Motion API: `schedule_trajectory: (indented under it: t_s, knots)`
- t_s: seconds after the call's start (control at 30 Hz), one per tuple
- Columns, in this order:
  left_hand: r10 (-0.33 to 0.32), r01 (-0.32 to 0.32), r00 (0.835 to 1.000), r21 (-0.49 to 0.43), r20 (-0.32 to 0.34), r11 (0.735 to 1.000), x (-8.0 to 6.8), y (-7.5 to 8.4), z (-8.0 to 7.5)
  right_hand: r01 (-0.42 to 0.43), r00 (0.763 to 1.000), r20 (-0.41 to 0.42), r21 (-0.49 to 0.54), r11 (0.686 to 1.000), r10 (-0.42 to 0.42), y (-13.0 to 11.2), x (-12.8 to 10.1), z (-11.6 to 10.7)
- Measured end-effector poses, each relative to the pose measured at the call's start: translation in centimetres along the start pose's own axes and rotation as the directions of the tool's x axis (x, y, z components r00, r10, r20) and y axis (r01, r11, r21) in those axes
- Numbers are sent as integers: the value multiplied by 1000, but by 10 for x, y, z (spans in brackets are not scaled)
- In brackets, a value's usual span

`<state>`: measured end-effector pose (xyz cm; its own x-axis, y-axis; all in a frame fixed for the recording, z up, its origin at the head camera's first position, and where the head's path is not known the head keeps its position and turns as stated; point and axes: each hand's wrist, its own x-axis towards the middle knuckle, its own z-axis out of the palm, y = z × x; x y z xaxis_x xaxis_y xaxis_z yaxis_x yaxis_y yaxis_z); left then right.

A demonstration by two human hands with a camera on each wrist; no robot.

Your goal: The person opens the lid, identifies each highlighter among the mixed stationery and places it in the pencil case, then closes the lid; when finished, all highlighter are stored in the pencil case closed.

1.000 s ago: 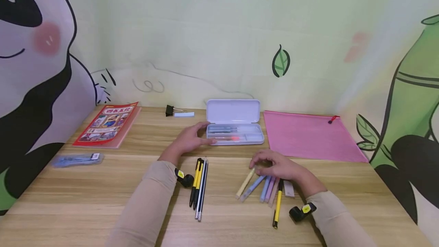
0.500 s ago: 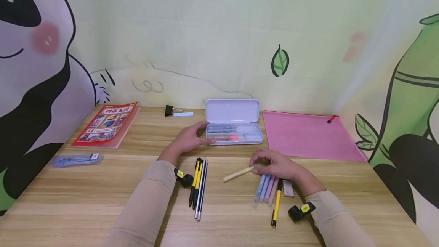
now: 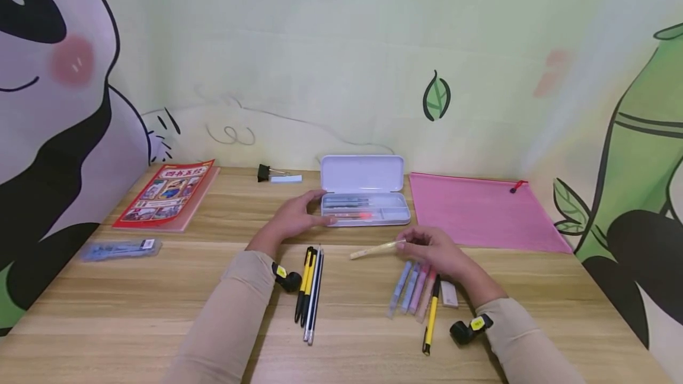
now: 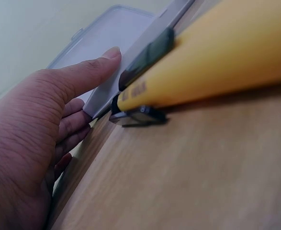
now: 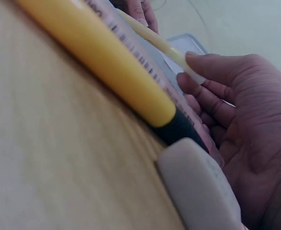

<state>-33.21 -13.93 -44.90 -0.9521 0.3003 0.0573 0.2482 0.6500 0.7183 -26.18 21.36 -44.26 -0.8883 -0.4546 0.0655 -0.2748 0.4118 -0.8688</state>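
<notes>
Your right hand (image 3: 434, 250) pinches the slim pale-yellow highlighter pen (image 3: 373, 249) by its right end, long axis nearly level, pointing left. Your left hand (image 3: 296, 218), fingers relaxed, touches the open white plastic pencil case (image 3: 365, 194).

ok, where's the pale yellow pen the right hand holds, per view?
Head: pale yellow pen at centre, pinched by the right hand, in front of the open pencil case.
Left wrist: not in it; only the left hand against the case.
Right wrist: thin diagonal across the top, its end under the fingertips.
Shared landmark: the pencil case, in all three views.
</notes>
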Motion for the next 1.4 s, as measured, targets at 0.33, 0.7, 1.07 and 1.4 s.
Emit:
schedule_trajectory:
  t_s: [0.33,0.7,1.07,1.4]
  knots:
    - [10,-10,1000,7,2,1000,1,-2,1,-29,987,-151,158,987,53,-1,-1,-2]
    - [-2,2,1000,-19,2,1000,0,-8,1,-39,915,-391,153,987,97,-45,27,4]
    - [22,-22,1000,5,4,1000,2,-3,7,-118,889,-453,-92,989,64,-49,83,32]
    - [20,-20,1000,-2,-24,1000,3,-7,3,-90,880,-475,-130,987,18,-29,92,42]
